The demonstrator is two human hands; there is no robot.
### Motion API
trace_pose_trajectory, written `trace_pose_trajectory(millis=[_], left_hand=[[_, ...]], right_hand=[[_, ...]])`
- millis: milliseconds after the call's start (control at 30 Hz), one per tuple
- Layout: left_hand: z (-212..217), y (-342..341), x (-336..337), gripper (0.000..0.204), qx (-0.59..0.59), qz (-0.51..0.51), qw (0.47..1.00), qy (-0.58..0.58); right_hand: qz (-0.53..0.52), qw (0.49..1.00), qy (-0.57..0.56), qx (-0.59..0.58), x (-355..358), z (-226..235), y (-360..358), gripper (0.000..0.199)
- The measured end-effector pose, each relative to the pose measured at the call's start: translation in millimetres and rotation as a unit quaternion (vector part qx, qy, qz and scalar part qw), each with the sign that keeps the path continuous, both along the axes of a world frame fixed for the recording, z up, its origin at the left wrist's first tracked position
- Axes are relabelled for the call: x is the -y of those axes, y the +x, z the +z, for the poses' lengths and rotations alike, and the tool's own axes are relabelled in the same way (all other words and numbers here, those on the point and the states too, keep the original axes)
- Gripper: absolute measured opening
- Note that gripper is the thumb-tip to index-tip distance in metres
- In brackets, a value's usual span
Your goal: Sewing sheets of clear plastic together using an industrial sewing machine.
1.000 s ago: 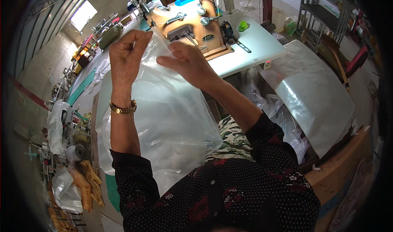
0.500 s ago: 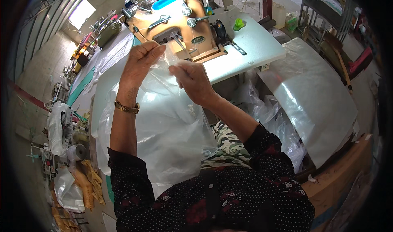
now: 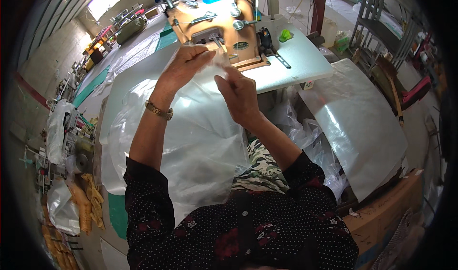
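Note:
A large clear plastic sheet point(image 3: 200, 141) spreads over the left part of the white sewing table point(image 3: 305, 72) and hangs down over my lap. My left hand point(image 3: 186, 67), with a watch at its wrist, is closed on the sheet's bunched top edge. Beside it, my right hand point(image 3: 241, 96) reaches up to the same edge, its thumb standing apart from the index finger. Its fingertips are blurred against the plastic, so its grip cannot be made out. Just beyond both hands stands a tan sewing machine point(image 3: 241, 34), its needle area partly behind my left hand.
A bright green object point(image 3: 285, 35) lies on the table right of the machine. At my right is a stack of flat plastic sheeting point(image 3: 358, 131), with crumpled plastic point(image 3: 312, 141) beside it and a cardboard box point(image 3: 386, 217) nearer me. Covered machines point(image 3: 59, 131) line the left side.
My right thumb has come away from the plastic edge it was closed on. The left hand keeps its hold. The whole view has shifted slightly.

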State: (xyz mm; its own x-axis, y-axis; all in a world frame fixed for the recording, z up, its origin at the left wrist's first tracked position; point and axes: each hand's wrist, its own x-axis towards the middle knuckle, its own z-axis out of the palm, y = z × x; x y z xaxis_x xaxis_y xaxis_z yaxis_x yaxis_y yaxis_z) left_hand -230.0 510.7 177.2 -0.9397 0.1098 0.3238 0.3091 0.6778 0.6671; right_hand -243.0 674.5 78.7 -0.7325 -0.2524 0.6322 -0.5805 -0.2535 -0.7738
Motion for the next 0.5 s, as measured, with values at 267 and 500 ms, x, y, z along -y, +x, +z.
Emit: trace_pose_trajectory(millis=[267, 500], left_hand=[[-18.7, 15.1, 18.4, 0.039, 0.017, 0.01, 0.999, 0.043], [-38.4, 16.3, 31.3, 0.039, 0.041, 0.013, 0.99, 0.135]], right_hand=[[-0.133, 0.953, 0.223, -0.157, 12.4, 10.5, 33.2, 0.051], [-0.111, 0.937, 0.279, -0.178, 23.0, 9.1, 39.3, 0.052]])
